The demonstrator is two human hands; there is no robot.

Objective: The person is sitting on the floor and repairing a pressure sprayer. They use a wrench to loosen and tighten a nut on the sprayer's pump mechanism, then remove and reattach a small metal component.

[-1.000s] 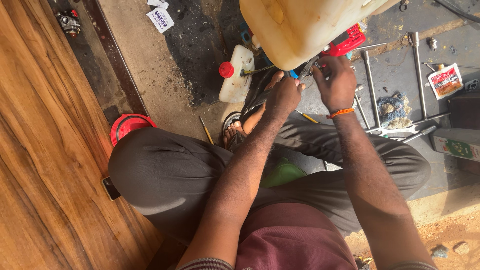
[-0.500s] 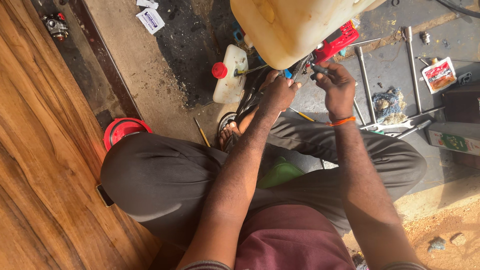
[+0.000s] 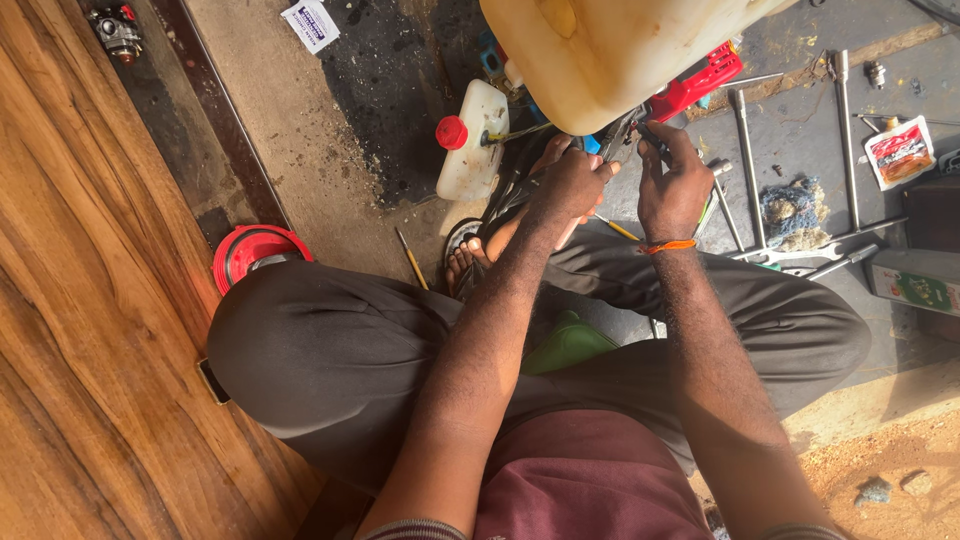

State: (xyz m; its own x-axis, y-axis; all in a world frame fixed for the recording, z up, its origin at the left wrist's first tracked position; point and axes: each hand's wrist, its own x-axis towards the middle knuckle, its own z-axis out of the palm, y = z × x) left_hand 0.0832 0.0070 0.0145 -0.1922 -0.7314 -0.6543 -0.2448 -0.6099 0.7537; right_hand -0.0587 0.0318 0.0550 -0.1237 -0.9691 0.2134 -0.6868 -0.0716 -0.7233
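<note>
You sit low over a rough concrete floor (image 3: 300, 130), sandy in places and stained dark with oil toward the top. To your left runs a broad surface of warm brown wooden planks (image 3: 70, 300), edged by a dark metal strip (image 3: 215, 120). At lower right lies reddish dirt (image 3: 880, 460) with small stones. Bright daylight falls evenly.

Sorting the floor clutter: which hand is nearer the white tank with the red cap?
Left. The left hand sits just right of the white tank; the right hand is farther right.
</note>
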